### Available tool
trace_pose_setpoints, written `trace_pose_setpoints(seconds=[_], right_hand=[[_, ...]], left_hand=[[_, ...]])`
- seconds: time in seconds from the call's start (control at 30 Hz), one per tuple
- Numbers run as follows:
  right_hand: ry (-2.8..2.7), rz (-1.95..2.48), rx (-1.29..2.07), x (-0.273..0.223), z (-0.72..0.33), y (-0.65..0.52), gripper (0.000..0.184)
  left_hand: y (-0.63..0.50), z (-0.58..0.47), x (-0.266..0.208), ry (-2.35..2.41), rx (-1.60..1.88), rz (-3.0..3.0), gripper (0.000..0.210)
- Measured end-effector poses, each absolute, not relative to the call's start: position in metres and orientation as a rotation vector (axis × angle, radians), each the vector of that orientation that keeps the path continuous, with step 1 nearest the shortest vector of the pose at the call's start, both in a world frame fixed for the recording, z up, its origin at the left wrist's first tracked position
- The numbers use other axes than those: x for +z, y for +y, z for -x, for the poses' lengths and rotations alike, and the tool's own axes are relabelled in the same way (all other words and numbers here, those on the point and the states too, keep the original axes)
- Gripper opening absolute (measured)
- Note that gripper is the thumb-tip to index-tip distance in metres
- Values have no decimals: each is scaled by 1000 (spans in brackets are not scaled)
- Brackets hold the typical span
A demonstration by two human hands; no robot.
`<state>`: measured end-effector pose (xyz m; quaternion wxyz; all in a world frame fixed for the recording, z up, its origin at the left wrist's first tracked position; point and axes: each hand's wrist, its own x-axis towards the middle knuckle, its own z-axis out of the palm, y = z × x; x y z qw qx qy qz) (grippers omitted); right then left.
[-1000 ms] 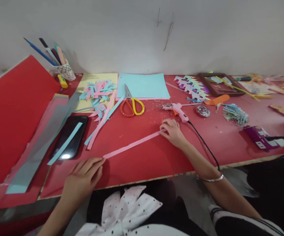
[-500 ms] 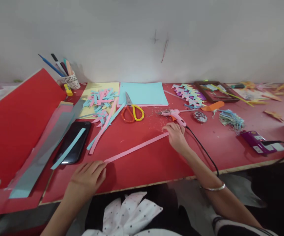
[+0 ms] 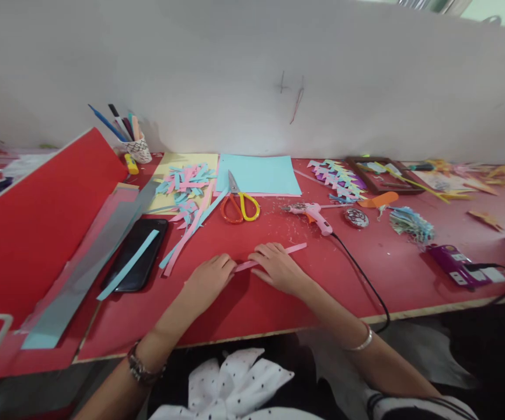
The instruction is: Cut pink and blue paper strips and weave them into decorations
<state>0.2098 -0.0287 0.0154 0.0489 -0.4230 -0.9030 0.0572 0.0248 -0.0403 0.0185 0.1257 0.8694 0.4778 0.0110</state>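
Note:
A narrow pink paper strip (image 3: 297, 248) runs between my hands just above or on the red table. My left hand (image 3: 212, 280) has its fingers closed on the strip toward its left end. My right hand (image 3: 279, 269) lies across the strip further along, fingers curled over it, and a short end sticks out to the right. Beyond my hands rest scissors (image 3: 240, 207) with one red and one yellow handle, and a pink hot glue gun (image 3: 316, 214) with a black cord. Fingertips of both hands are partly hidden.
A black phone (image 3: 141, 256) with a blue strip on it lies at left, beside long paper strips (image 3: 81, 274) and a red board (image 3: 46, 233). Cut paper pieces (image 3: 189, 181), blue sheets (image 3: 261, 175), a pen cup (image 3: 137, 149) and a purple power box (image 3: 458, 265) stand around.
My hands have come closer together along the pink strip: the left moved right and up, the right moved left. The view has shifted slightly.

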Motion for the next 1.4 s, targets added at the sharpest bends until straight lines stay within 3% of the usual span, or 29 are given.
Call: trace_pose_setpoints(seconds=[0.1,0.2,0.3,0.4,0.6,0.83,1.07,1.4], right_hand=[[-2740,1173,150,12,-203,-32,30],[-2697,1156,-38,6,-196,-34,20],[-2629,1143,-211,7,-193,-33,25],[-2632,1083,-245,15,-194,-30,28],[-2689,1195,7,36,-185,-25,18],[-2673,1273,404,44,-188,-24,10],[-2603,1322,750,52,-211,-21,12],[-2423,1468,720,42,-271,-13,9]], left_hand=[[-39,-25,24,1381,37,-2503,17],[-37,-19,27,1327,237,-2282,15],[-32,-12,30,1211,440,-2018,24],[-27,-9,36,1153,413,-2104,28],[-22,-19,53,1238,99,-2396,31],[-20,-7,53,916,148,-1863,34],[-21,14,47,913,87,-1660,32],[-20,54,52,1018,58,-1676,31]])
